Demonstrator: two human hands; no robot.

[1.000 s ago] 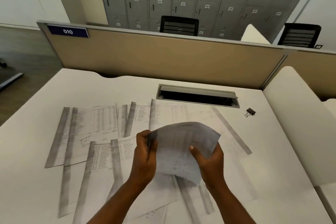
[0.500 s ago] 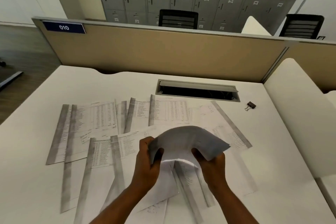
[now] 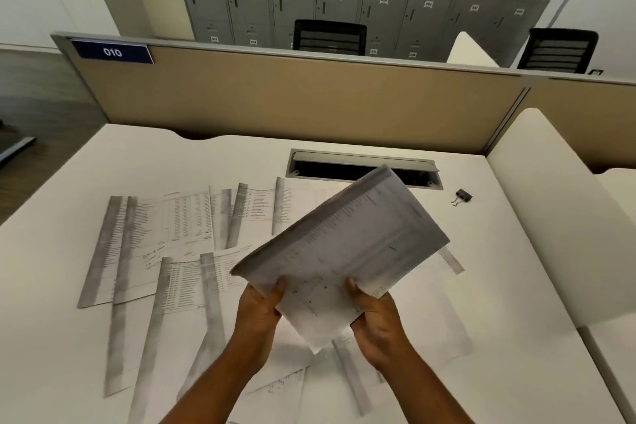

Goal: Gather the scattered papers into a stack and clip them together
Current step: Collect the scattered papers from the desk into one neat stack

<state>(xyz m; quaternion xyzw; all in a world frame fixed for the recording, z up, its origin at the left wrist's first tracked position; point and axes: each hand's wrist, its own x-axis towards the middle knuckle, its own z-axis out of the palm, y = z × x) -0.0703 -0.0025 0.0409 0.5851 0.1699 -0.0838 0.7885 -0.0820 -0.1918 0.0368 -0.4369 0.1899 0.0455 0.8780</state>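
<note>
White printed paper sheets [image 3: 340, 251], gripped at their near corner by left hand [image 3: 258, 311] and right hand [image 3: 377, 317], hover above scattered grey-banded pages [image 3: 151, 244] at the desk [image 3: 516, 286] centre. Gathering step; next, add remaining pages. Black binder clip [image 3: 462, 196] waits near the far-right edge.

The held sheaf of papers [image 3: 347, 251], bowed and curled over between the hands half a second ago, is now opening out flat and lifting, its far corner rising over the desk's cable slot [image 3: 361, 169]. The left hand [image 3: 260, 311] and right hand [image 3: 377, 318] are spreading apart along its near edge.
</note>
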